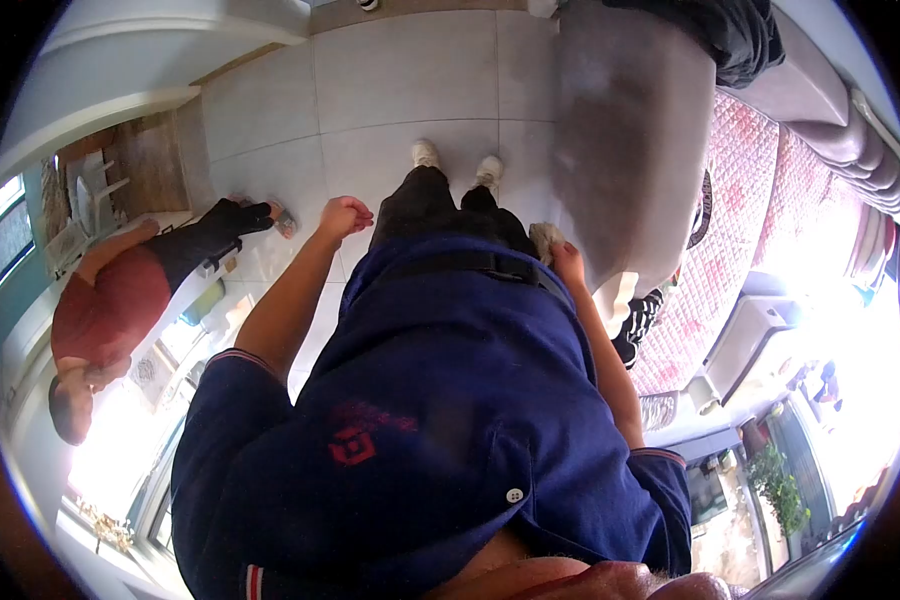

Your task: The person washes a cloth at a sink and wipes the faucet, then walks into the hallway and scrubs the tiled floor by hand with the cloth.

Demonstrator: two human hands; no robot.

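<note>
My left hand (346, 217) hangs away from my body over the tiled floor, its fingers curled in loosely, with nothing visible in them. Beside my right hip, my right hand (568, 262) is closed on a crumpled pale cloth (545, 241). That cloth lies close to my dark trousers (420, 210), and its exact kind is hard to make out. I wear a dark blue shirt (440, 380) and pale shoes (425, 154).
To my right stands a grey sofa (620, 130) with a pink quilted cover (730, 190) and a dark garment (735, 40). Striped black-and-white fabric (642, 320) lies by its edge. On my left is another person in a red top (110, 305). A green plant (778, 485) shows lower right.
</note>
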